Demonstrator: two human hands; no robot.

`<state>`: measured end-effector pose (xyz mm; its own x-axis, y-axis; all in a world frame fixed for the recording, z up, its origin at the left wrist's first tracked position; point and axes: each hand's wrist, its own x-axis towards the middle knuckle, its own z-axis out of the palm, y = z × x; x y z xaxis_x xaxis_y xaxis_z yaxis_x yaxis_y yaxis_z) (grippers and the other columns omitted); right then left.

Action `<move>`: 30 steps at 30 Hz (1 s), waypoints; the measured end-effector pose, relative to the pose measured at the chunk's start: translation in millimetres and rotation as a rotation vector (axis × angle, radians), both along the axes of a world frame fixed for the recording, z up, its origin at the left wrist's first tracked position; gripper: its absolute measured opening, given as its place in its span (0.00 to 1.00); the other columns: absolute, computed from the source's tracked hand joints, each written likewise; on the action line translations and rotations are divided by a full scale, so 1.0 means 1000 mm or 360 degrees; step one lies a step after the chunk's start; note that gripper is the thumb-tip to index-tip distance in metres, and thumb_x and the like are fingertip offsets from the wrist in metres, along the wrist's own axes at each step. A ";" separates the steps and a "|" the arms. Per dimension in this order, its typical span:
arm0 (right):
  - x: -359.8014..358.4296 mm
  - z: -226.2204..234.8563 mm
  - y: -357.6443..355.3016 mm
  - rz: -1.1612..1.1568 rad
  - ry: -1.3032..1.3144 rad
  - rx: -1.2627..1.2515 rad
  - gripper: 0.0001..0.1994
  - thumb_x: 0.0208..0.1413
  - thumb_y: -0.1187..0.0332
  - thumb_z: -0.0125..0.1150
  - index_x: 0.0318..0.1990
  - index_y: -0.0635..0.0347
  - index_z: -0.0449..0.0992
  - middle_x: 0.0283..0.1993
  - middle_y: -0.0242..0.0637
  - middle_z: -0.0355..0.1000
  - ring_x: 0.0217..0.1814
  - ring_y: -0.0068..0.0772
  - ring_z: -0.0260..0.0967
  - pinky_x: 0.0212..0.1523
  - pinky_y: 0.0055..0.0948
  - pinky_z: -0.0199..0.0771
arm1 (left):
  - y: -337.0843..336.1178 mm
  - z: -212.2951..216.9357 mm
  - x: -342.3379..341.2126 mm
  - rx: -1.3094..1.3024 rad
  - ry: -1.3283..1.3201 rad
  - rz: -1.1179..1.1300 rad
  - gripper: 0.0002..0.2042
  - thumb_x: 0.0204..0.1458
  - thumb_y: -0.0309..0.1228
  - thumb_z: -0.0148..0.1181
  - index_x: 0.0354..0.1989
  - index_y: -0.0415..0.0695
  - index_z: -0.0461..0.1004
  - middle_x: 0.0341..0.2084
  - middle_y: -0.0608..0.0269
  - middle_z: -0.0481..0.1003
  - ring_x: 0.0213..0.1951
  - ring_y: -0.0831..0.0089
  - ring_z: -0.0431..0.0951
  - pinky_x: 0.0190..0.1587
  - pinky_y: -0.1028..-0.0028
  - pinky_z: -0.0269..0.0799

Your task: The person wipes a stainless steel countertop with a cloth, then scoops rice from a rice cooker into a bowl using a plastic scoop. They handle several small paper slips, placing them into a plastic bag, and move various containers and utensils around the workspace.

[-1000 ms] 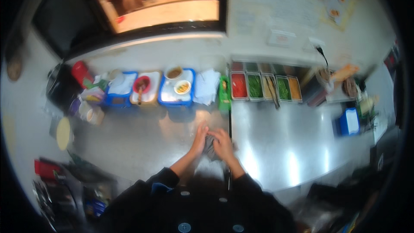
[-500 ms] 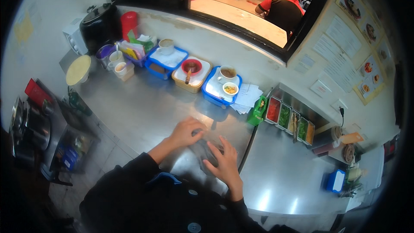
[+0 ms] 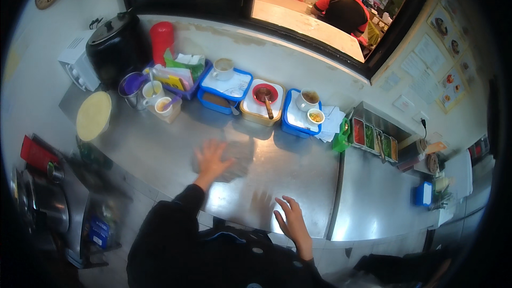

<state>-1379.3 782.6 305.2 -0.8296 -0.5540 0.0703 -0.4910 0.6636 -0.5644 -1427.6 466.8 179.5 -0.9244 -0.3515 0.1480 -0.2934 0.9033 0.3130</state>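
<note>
While two hands [image 3: 212,161] [image 3: 294,224] show, one seemingly touches cloth [image 3: 240,159].

Steel counter [image 3: 149,146]: shiny
Back edge: two blue tubs [image 3: 301,128], tan tub [image 3: 256,119] between
Left end: black pot [image 3: 118,48], purple basket [image 3: 189,93]
Middle: grey cloth [image 3: 241,161], blurred

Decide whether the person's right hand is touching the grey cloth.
Apart. The head view shows the right hand to the lower right of the grey cloth, with shiny steel counter visible between them.
</note>
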 end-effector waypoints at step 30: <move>0.140 -0.039 0.312 -0.1149 0.0129 -0.0062 0.15 0.50 0.74 0.59 0.47 0.64 0.72 0.43 0.51 0.69 0.46 0.53 0.67 0.47 0.41 0.69 | 0.488 0.104 -0.022 0.1401 0.0125 -0.1368 0.35 0.46 0.43 0.64 0.63 0.49 0.58 0.56 0.43 0.58 0.57 0.48 0.58 0.59 0.54 0.56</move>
<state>-1239.3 1094.6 266.4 -0.9787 0.1339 0.1554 0.0206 0.8180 -0.5749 -1449.9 954.8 283.1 -0.9038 0.3583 0.2340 0.3390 0.2659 0.9024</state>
